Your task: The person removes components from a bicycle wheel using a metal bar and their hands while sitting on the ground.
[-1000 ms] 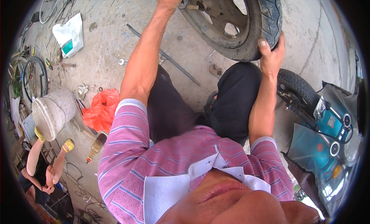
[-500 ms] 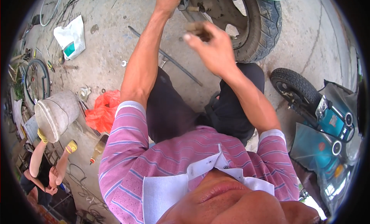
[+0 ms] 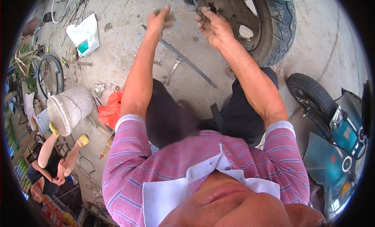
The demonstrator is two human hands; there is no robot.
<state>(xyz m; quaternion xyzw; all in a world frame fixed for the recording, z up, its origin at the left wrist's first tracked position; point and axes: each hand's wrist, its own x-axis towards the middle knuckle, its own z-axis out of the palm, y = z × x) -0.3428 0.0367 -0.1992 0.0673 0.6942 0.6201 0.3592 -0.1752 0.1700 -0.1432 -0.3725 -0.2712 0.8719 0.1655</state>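
Note:
My right hand (image 3: 215,30) is beside the hub of a dirty motor-scooter wheel (image 3: 267,43), palm partly turned up. Its fingers are loosely curled and apart, and nothing shows in them. To its left, over the bare concrete, my left hand (image 3: 158,23) is smeared by motion; whether it holds anything small is unclear. The wheel has a thick black tyre and stands at the top, partly cut off by the view. Below my hands a long dark metal rod (image 3: 187,62) lies slantwise on the floor, with a silver wrench (image 3: 172,70) next to it.
A white plastic bag (image 3: 88,37) lies at the upper left. A tipped whitish bucket (image 3: 72,107) and red plastic bag (image 3: 110,111) are at my left. Another person (image 3: 56,168) sits at the lower left. A teal electric scooter (image 3: 341,135) stands at my right.
My left hand has come away from the part beside the wheel hub, down and left. My right hand has moved slightly right and turned palm up. The view has shifted a little.

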